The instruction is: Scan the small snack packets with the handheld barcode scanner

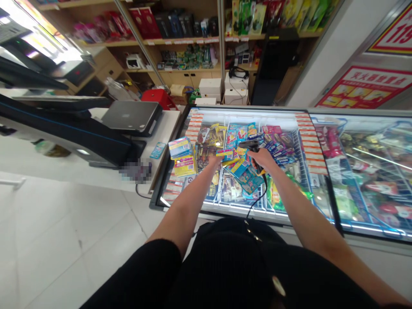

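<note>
Holding black scanner (247, 144): right grip (261, 158) wraps round it. Left grip (215, 160) pinches yellow packet (224, 152), likely light, slick, bendable; best held by edge.

Right grip (263, 159) holds black scanner (249, 144).
</note>
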Demonstrator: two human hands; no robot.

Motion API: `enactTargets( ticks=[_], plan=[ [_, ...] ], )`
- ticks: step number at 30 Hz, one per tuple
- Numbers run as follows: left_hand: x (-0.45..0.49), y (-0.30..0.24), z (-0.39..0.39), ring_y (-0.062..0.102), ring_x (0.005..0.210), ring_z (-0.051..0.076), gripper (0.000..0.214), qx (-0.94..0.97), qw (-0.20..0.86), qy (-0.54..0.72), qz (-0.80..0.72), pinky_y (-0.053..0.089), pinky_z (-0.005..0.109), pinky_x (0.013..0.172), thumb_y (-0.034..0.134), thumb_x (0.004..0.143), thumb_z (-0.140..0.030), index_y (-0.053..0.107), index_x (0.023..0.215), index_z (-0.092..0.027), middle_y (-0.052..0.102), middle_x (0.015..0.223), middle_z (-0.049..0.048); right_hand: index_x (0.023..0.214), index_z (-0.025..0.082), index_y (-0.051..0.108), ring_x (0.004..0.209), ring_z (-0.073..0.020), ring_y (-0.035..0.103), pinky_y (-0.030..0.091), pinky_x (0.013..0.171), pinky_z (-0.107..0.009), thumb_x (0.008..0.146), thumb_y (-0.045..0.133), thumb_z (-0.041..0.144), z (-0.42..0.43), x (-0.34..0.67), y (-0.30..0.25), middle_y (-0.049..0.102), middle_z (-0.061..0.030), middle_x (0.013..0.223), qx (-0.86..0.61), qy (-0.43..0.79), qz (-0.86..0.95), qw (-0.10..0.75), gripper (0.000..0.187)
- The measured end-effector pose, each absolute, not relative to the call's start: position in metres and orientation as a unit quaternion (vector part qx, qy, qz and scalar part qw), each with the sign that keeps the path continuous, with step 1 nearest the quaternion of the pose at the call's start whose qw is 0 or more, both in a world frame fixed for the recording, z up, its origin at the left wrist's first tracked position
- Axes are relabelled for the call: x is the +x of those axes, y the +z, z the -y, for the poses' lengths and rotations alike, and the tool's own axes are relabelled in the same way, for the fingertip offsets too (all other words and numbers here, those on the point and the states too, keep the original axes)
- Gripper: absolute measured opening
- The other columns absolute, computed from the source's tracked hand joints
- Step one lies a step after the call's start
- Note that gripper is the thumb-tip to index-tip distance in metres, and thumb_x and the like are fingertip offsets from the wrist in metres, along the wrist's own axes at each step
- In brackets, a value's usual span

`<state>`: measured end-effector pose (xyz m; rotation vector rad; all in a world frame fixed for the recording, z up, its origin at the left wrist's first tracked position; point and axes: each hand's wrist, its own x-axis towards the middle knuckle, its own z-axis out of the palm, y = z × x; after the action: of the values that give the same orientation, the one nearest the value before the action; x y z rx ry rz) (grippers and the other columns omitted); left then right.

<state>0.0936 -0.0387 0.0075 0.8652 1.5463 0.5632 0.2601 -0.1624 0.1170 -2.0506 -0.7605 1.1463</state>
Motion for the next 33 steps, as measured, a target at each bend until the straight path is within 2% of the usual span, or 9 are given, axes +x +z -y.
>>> enactTargets(
  ticks=[3, 8, 17, 33],
  plan=[
    [0.089, 0.013, 0.033, 0.065, 0.070, 0.020, 0.026, 0.326, 0.587, 0.220, -0.708, 0.051, 0.028, 0.060, 0.075, 0.060, -0.009, 0.056, 0.076, -0.013, 0.060, 0.069, 0.0039, 0.059, 0.018, 0.050, 0.035, -0.0131, 0.049, 0.042, 0.038, -0.024, 0.076, 0.062, 0.034, 0.162, 0.252, 0.121, 0.053, -0.0014, 0.045, -0.789, 0.442, 0.278, 0.323, 0.026],
    [0.079, 0.031, 0.025, 0.063, 0.064, 0.014, 0.020, 0.308, 0.639, 0.293, -0.641, 0.053, 0.028, 0.063, 0.071, 0.063, -0.007, 0.056, 0.076, -0.013, 0.059, 0.068, 0.0009, 0.060, 0.017, 0.051, 0.037, -0.0136, 0.051, 0.043, 0.039, -0.024, 0.077, 0.062, 0.033, 0.160, 0.239, 0.123, 0.055, -0.0023, 0.047, -0.785, 0.445, 0.294, 0.315, 0.025],
    [0.062, 0.047, 0.021, 0.063, 0.065, 0.014, 0.017, 0.366, 0.611, 0.365, -0.600, 0.053, 0.029, 0.065, 0.065, 0.062, -0.007, 0.055, 0.075, -0.014, 0.061, 0.069, 0.0015, 0.057, 0.015, 0.052, 0.037, -0.0134, 0.052, 0.041, 0.038, -0.022, 0.079, 0.061, 0.033, 0.153, 0.220, 0.124, 0.056, -0.0039, 0.047, -0.777, 0.434, 0.339, 0.304, 0.029],
    [0.053, 0.054, 0.029, 0.063, 0.065, 0.014, 0.020, 0.375, 0.597, 0.372, -0.604, 0.053, 0.027, 0.062, 0.064, 0.061, -0.008, 0.055, 0.078, -0.014, 0.061, 0.070, 0.0017, 0.052, 0.017, 0.051, 0.038, -0.0150, 0.054, 0.041, 0.039, -0.024, 0.081, 0.058, 0.036, 0.155, 0.204, 0.135, 0.058, -0.0069, 0.049, -0.790, 0.410, 0.367, 0.272, 0.035]
  ],
)
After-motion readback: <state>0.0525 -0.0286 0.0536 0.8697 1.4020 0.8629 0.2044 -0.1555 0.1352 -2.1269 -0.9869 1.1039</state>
